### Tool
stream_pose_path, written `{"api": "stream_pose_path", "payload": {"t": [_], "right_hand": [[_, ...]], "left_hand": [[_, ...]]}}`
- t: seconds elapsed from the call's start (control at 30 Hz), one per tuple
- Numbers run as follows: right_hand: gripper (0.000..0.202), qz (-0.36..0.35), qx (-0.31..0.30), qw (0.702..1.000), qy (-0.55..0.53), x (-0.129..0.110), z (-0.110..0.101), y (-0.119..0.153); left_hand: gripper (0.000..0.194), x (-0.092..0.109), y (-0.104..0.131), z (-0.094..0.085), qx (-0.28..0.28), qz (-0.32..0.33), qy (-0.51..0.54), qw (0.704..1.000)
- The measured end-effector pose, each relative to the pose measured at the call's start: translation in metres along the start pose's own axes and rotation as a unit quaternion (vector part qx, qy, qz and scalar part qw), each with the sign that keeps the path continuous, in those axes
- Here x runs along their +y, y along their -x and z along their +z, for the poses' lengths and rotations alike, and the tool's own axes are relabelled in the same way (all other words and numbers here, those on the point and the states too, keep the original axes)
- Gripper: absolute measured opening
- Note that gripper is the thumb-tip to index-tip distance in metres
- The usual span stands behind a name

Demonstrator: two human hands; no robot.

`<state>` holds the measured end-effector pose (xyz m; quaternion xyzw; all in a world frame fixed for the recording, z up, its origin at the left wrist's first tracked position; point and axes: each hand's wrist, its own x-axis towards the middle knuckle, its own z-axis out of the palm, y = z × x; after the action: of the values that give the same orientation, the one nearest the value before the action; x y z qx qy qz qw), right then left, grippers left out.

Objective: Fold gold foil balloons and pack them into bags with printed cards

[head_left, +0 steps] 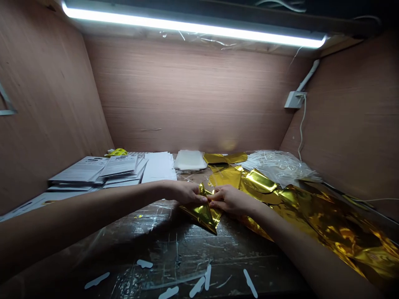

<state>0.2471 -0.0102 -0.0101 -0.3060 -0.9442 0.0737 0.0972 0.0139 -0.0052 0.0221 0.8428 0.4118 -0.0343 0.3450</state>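
Note:
A shiny gold foil piece (202, 212), partly folded, is held between both hands over the middle of the dark table. My left hand (187, 192) grips its upper left part, the thumb pressed on the foil. My right hand (229, 200) pinches the upper right edge, its fingertips close to the left thumb. The foil's pointed lower end hangs just above or on the table; which one is unclear. Behind and right of the hands lie more gold foil pieces (261, 181).
Stacked printed cards (79, 169) and white sheets (158, 166) lie at the left back, a white stack (190, 160) behind the hands. A clear plastic bag (277, 164) is at the right back. Several white cut-outs (249, 282) lie in front. Wooden walls enclose the table (124, 245).

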Motion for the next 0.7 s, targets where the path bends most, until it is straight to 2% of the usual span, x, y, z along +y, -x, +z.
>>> {"api": "stream_pose_path", "payload": {"t": [0.17,0.33,0.47,0.7], "right_hand": [[0.020,0.058,0.032,0.998,-0.013,-0.003,-0.001,0.001],[0.016,0.056,0.048,0.997,-0.015,0.000,0.001,0.001],[0.017,0.062,0.052,0.997,-0.016,0.000,0.001,0.001],[0.021,0.073,0.061,0.995,-0.005,-0.003,0.001,0.002]], "left_hand": [[0.040,0.015,-0.005,0.007,0.058,-0.033,-0.148,0.987],[0.017,0.021,0.002,0.035,0.177,-0.016,-0.277,0.944],[0.016,0.015,0.004,0.051,0.217,0.000,-0.314,0.924],[0.021,0.007,0.013,0.059,0.265,0.007,-0.311,0.913]]}}
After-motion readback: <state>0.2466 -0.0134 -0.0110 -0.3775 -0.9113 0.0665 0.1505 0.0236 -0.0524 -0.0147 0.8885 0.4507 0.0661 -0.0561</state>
